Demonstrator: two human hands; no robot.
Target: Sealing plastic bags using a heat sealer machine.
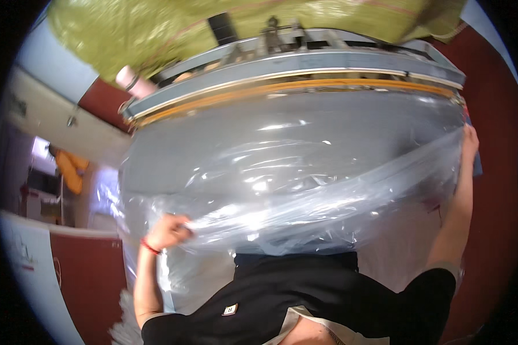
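Head view: a big clear plastic sheet (328, 198) is spread across the middle, with its bunched part stretched from 8 o'clock to 3 o'clock, in front of the black shirt (311, 287). At 8 o'clock, the sheet is pinched by the curled fingers of the left hand (168, 231), which looks blurry. At 3 o'clock, the other side is pinched by the fingers of the right hand (469, 144), but how tightly cannot be told. At 12 o'clock, past the sheet, an orange strip (305, 84) and a blue-grey metal bar (305, 62) can be seen. For this to be done well, both sides should be pulled the same amount, so that the wrinkles are drawn out. The left side is held nearer the body, so the two sides may need to be evened up. Thin plastic can be torn by a hard tug, so it should be moved gently and kept from being caught on the bar.
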